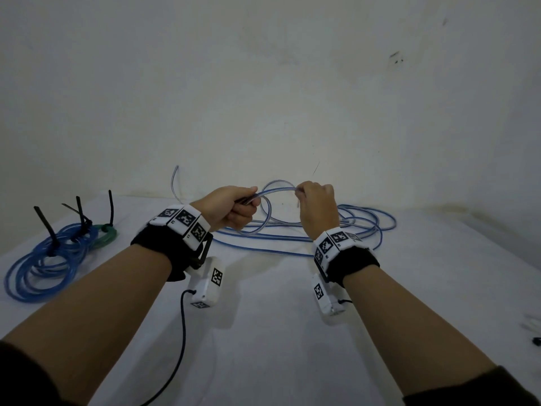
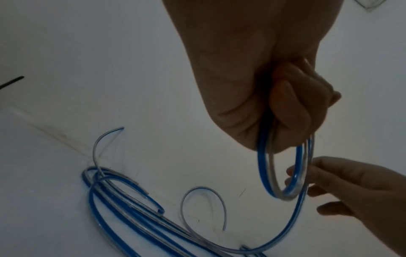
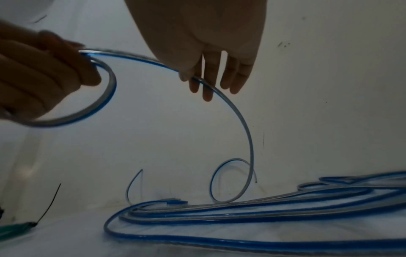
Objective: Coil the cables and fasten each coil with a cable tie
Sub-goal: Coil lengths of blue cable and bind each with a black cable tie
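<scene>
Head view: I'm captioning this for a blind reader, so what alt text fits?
Two bare hands hold a translucent blue cable above a white table: the left hand grips a small loop, the right hand pinches the strand. Loose cable lies behind them; tied blue and green coils with black cable ties lie far left.

The small objects (image 1: 534, 329) at the head view's right edge are cut off and too blurred to identify. The left hand (image 1: 231, 208) hides the cable (image 1: 278, 190) within its fist.

Loose cable (image 1: 292, 238) blue-and-clear striped; tied coils (image 1: 49, 259) blue, one green (image 1: 106, 234); cable ties (image 1: 46, 227) black; table (image 1: 263, 332) white.
</scene>
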The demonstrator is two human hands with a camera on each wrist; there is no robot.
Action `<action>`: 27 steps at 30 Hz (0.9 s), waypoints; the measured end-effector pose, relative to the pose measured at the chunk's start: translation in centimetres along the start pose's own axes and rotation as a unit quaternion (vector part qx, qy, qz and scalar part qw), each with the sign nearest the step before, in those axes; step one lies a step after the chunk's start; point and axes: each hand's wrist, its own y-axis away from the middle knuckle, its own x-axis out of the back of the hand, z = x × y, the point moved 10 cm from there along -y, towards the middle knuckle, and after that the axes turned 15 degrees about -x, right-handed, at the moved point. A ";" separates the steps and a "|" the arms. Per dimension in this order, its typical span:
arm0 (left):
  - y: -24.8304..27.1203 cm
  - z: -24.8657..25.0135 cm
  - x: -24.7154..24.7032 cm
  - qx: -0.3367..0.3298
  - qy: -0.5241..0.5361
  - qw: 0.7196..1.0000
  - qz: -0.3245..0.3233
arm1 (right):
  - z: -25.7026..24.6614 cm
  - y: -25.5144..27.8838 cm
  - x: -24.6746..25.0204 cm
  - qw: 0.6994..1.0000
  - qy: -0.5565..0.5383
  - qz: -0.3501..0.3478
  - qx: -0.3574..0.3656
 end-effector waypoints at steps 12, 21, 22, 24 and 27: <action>-0.3 3.4 2.4 -0.127 0.135 0.980 0.071 | 2.2 -0.9 -0.3 0.961 -0.239 0.028 -0.133; -0.4 6.8 4.2 -0.270 0.058 0.943 0.187 | -3.8 0.7 -5.5 0.933 -0.263 -0.241 -0.040; -0.3 6.9 4.5 -0.279 0.025 0.938 0.204 | -4.3 1.1 -5.8 0.931 -0.251 -0.264 -0.032; -0.1 7.0 4.8 -0.298 -0.039 0.927 0.225 | -5.5 1.6 -5.9 0.935 -0.214 -0.285 -0.004; 0.2 6.8 4.7 -0.321 -0.184 0.901 0.228 | -7.1 2.1 -5.5 0.936 -0.187 -0.297 0.034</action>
